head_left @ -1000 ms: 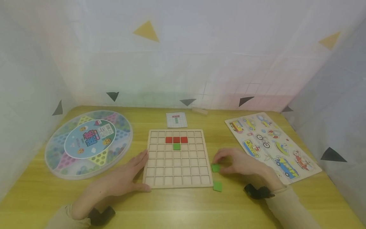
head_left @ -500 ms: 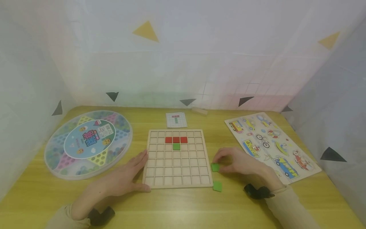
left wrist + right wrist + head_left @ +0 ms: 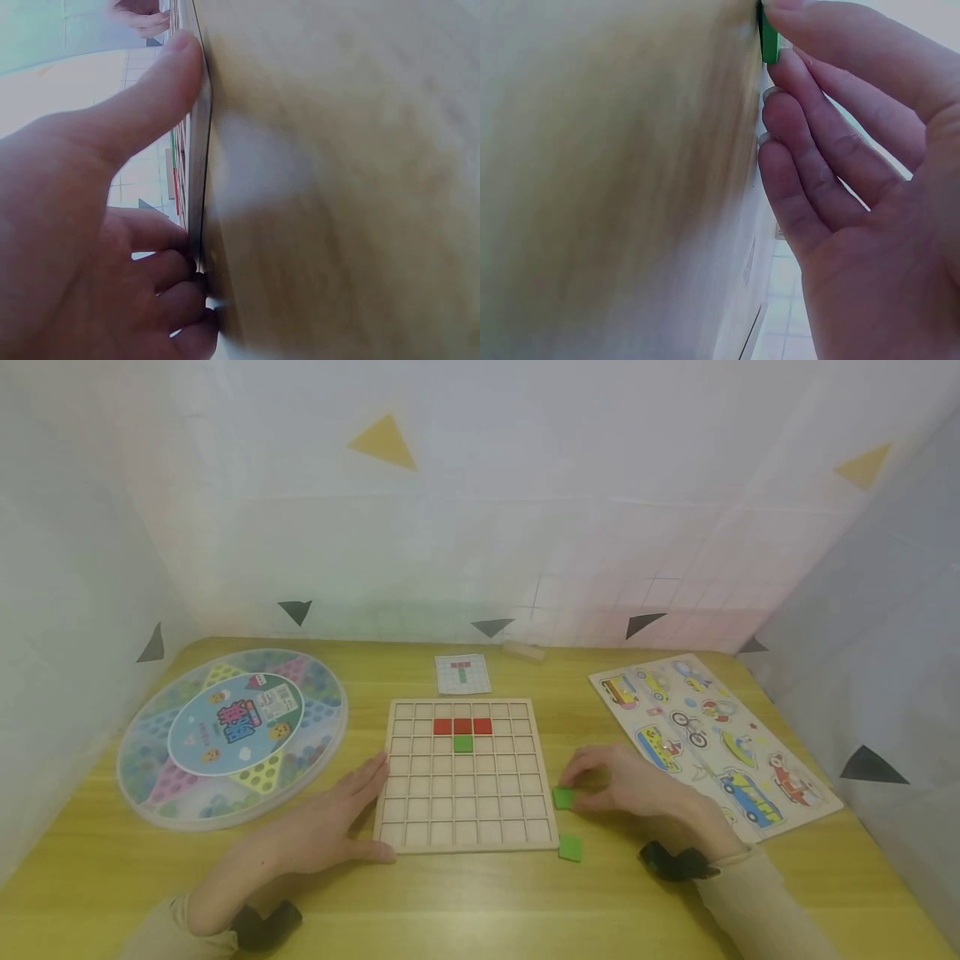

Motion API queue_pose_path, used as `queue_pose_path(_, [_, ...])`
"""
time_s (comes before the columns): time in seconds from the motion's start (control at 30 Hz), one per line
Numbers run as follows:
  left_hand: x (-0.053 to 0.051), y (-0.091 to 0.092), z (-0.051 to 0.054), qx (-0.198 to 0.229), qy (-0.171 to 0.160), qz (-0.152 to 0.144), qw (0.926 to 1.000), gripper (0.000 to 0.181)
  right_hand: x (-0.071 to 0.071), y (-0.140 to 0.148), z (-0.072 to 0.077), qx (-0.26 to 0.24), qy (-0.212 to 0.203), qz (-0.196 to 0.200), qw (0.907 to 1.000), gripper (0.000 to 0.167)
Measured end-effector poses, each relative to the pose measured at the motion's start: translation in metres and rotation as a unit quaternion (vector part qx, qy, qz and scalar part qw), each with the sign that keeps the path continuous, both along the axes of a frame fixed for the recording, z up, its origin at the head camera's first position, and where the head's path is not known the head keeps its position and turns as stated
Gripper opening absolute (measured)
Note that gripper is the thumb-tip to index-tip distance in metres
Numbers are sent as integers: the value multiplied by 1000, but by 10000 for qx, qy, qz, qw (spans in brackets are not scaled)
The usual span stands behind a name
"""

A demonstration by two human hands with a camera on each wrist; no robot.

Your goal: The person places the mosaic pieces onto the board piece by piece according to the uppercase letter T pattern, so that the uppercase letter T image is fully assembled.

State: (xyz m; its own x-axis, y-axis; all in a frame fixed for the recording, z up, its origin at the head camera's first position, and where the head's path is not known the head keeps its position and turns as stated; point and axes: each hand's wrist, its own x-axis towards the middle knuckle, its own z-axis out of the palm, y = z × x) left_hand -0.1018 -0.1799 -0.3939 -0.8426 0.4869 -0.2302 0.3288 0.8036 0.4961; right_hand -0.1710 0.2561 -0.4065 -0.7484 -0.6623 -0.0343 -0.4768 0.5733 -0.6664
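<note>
A wooden grid board (image 3: 442, 810) lies in the middle of the table, with three red tiles (image 3: 462, 727) in a row and one green tile (image 3: 463, 743) below the middle one. My left hand (image 3: 322, 827) rests at its lower left corner, fingers along the left edge and thumb at the front edge. To the right of the board, my right hand (image 3: 633, 783) pinches a second green tile (image 3: 562, 797) by thumb and fingertips; in the right wrist view the tile (image 3: 770, 39) is seen edge-on. A third green tile (image 3: 570, 848) lies nearer the board's lower right corner.
A card (image 3: 462, 675) with a red and green T pattern lies behind the board, beside a small wooden block (image 3: 523, 651). At left is a round Chinese checkers set (image 3: 236, 735); at right, a wooden vehicle picture puzzle (image 3: 712, 743). Pale sheets hang around the table.
The green tile at my right fingertips has shifted very slightly towards the board. My left hand and the board have stayed in place.
</note>
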Motion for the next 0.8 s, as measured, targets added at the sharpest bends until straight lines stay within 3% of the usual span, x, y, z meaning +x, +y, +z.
queue_pose_path(0.8, [1, 1, 2, -14, -13, -26, 10000, 112, 1, -1, 2, -85, 3, -136, 9999, 19])
